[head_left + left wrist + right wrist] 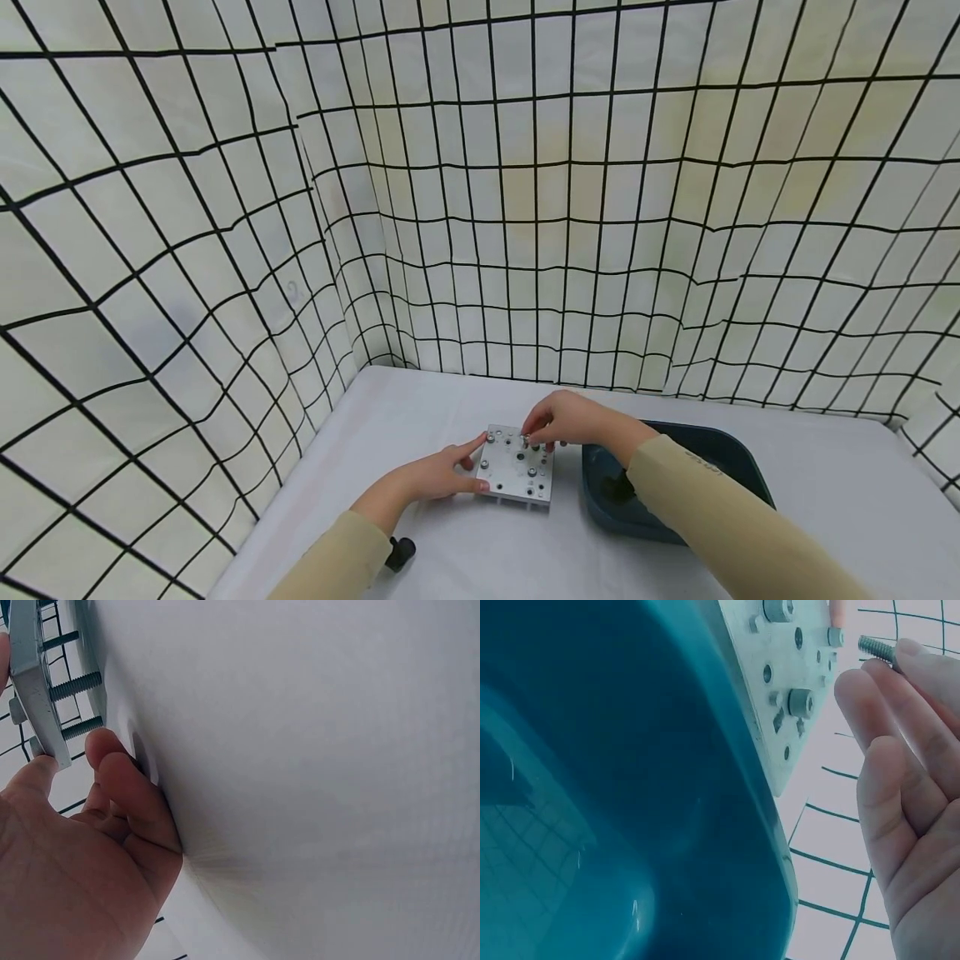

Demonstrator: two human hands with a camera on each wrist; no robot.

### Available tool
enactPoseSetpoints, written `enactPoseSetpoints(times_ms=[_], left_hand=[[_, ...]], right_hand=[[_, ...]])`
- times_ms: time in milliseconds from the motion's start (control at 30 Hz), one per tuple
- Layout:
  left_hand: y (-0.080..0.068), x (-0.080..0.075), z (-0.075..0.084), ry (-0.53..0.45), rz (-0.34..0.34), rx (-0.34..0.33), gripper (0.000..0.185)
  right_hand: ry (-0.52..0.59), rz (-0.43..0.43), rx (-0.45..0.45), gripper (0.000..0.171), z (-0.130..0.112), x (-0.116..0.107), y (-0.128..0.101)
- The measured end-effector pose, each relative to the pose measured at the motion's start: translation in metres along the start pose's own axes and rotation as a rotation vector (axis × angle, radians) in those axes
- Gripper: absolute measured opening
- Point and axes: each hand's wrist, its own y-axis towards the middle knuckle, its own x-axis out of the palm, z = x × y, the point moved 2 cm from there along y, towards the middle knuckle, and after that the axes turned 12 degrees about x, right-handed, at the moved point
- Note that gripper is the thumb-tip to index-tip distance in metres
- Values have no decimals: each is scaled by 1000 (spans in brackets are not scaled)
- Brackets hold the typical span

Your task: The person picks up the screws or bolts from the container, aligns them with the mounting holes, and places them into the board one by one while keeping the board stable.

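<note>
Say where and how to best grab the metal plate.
Probably the metal plate by its left edge in the head view, coming in level from the left. It's a flat slab with bolt heads on top and threaded ends jutting out below, so the side looks like the cleanest hold; the tub sits close on the right.

Before you is a silver-grey plate [510, 477] with grey screws [532, 472]. From it, at three o'clock, you have a dark teal bin [633, 527]; at eight, a black object [405, 550]; at twelve, a white wall [465, 192], black-gridded and faintly blotched yellow. Your table [480, 558] is white, your sleeves [735, 517] beige.
</note>
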Motion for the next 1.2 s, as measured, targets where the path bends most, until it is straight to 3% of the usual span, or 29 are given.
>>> enactPoseSetpoints(times_ms=[800,1200], left_hand=[[-2,-1,3,-29,1,14,91],[-3,-2,0,-10,1,3,91]], right_hand=[[-41,-44,70,5,-2,16,17],[-151,-46,75,4,-8,20,19]])
